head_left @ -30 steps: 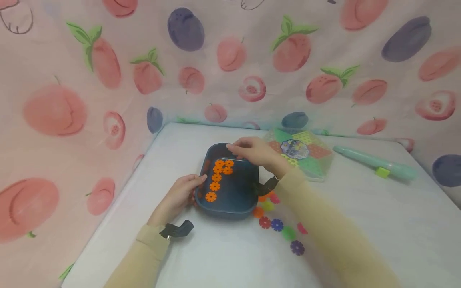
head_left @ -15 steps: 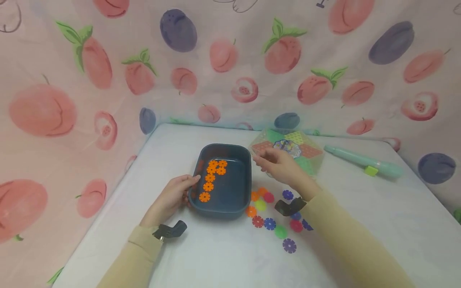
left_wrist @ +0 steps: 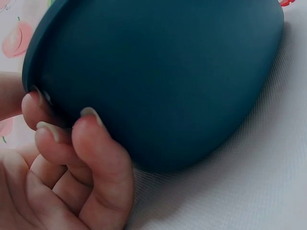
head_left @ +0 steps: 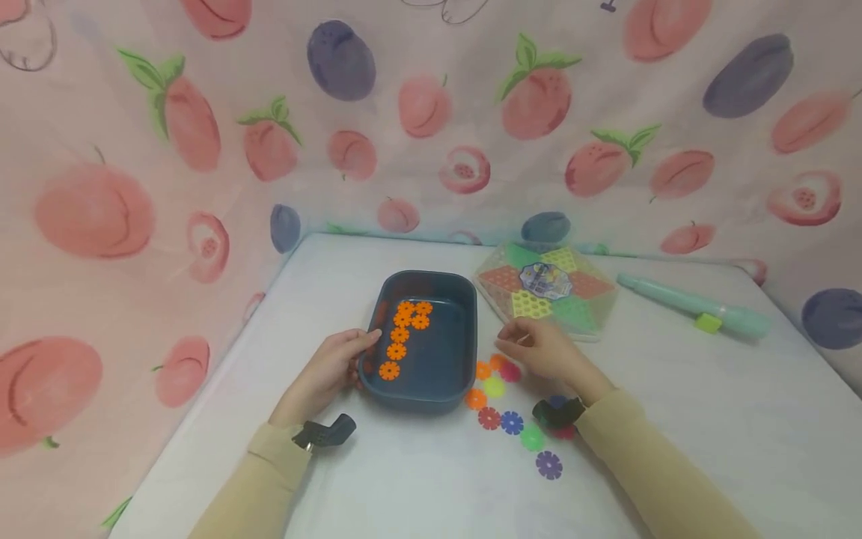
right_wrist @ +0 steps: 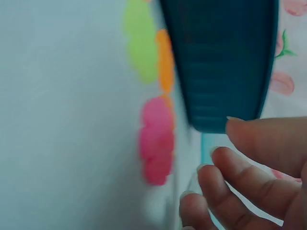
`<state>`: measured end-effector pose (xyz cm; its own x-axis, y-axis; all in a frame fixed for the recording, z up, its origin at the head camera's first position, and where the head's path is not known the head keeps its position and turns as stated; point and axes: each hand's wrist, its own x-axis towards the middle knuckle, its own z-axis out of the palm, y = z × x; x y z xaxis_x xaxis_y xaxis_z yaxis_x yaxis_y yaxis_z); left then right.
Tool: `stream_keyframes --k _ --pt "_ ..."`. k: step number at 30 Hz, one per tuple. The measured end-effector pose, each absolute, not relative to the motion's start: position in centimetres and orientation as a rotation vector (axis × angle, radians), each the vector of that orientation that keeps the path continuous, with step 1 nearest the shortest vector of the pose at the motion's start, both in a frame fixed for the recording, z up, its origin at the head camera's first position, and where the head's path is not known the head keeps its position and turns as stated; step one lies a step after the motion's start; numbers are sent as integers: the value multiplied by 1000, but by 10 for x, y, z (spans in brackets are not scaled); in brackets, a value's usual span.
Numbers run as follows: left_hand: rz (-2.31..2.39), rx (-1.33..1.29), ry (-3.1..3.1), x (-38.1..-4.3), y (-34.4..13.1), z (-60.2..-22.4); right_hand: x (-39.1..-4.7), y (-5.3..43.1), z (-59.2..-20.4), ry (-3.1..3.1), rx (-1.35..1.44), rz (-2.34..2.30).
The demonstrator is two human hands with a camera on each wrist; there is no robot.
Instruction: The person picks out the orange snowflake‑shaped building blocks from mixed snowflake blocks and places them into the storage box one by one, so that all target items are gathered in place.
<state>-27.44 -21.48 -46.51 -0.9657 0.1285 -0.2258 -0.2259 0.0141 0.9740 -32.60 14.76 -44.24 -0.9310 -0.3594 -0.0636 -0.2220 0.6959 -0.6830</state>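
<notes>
A dark blue rectangular bin stands on the white table, with several orange slotted discs lying inside along its left part. My left hand grips the bin's left side, thumb at the rim and fingertips curled against the outer wall. Just right of the bin, my right hand hovers near loose discs, among them a pink disc, a yellow-green disc and an orange disc. In the right wrist view its thumb and fingers are apart, with nothing between them.
Nearer me lie a red disc, a blue disc, a green disc and a purple disc. Behind is a clear hexagonal case. A mint-green tube with a lime piece lies far right.
My right hand has come away from over the bin's far end, moving right and then down toward the loose discs. The left hand keeps its hold on the bin.
</notes>
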Motion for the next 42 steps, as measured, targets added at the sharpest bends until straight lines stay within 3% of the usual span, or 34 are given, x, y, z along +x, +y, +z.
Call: stream_keyframes --k 42 --pt "2119 -137 1813 -274 -218 -465 -320 147 -451 2696 -462 -943"
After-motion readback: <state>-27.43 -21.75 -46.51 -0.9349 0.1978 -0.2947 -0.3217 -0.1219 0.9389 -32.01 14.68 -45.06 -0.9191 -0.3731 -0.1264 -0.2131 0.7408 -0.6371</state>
